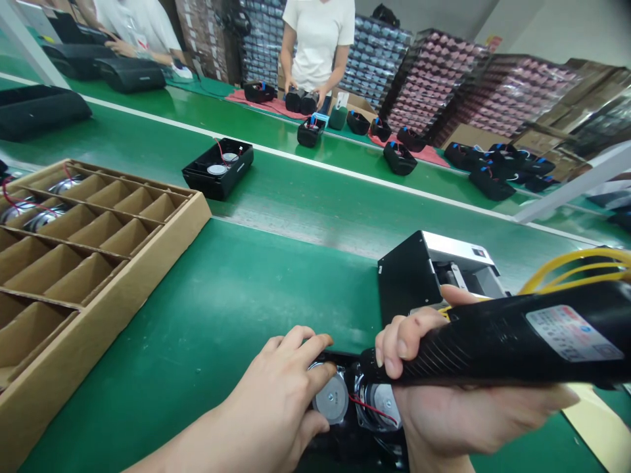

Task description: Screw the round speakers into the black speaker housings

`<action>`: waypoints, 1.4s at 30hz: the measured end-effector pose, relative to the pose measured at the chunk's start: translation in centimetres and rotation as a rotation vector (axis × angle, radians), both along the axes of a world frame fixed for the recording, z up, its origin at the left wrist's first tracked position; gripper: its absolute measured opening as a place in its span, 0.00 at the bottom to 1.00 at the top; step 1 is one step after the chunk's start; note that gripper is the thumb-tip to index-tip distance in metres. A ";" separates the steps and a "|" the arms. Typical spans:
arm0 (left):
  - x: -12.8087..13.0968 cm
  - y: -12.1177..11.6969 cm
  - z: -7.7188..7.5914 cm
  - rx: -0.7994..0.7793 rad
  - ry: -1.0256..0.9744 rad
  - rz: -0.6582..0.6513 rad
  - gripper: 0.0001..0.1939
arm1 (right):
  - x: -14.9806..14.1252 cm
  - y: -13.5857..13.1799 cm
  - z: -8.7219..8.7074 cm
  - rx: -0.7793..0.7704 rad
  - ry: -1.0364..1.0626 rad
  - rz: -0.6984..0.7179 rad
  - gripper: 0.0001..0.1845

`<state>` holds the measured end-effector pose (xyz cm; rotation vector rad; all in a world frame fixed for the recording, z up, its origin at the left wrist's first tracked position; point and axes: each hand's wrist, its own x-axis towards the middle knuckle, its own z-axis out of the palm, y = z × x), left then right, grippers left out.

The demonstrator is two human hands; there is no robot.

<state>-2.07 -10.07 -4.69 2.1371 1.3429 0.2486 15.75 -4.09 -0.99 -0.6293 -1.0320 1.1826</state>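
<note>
My right hand (444, 394) is wrapped round a black electric screwdriver (503, 338) that lies almost level, its tip end pointing left over a black speaker housing (352, 420) at the bottom edge. Yellow cables (572, 269) run from the tool's rear. Two round silver speakers (331, 397) sit in the housing, joined by a red wire (369, 406). My left hand (280, 394) rests on the left speaker, fingers curved over its rim and pressing down.
A cardboard box with dividers (148, 263) at left holds a few speakers. A black and silver device (434, 266) stands behind my hands. Another open housing (218, 167) lies on the green belt. Across the belt a person in white handles black housings (302, 100); stacked trays behind.
</note>
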 end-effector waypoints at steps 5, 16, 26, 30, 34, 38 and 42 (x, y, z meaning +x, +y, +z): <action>0.0 0.1 -0.1 -0.026 0.019 0.011 0.26 | -0.2 -0.2 0.0 -0.025 -0.002 -0.007 0.35; 0.0 0.1 -0.2 -0.019 -0.015 0.008 0.26 | -2.0 -0.7 -0.1 -0.012 0.019 0.032 0.40; -0.1 0.5 -0.9 -0.032 0.027 0.007 0.26 | -1.0 -1.1 -2.9 -0.029 0.037 0.290 0.27; -0.1 0.5 -1.0 -0.015 0.018 0.013 0.24 | -1.2 -1.1 -3.1 -0.028 0.065 0.291 0.35; -0.1 0.4 -0.9 0.027 0.008 0.015 0.22 | -1.8 -1.3 -2.8 -0.015 0.078 0.257 0.37; -0.9 -0.1 -1.5 0.184 -0.025 0.021 0.25 | -2.2 -1.5 -2.0 0.017 0.082 0.194 0.37; -2.6 -1.3 -3.7 0.416 -0.110 0.015 0.29 | 0.8 -1.7 0.8 0.051 0.127 -0.088 0.39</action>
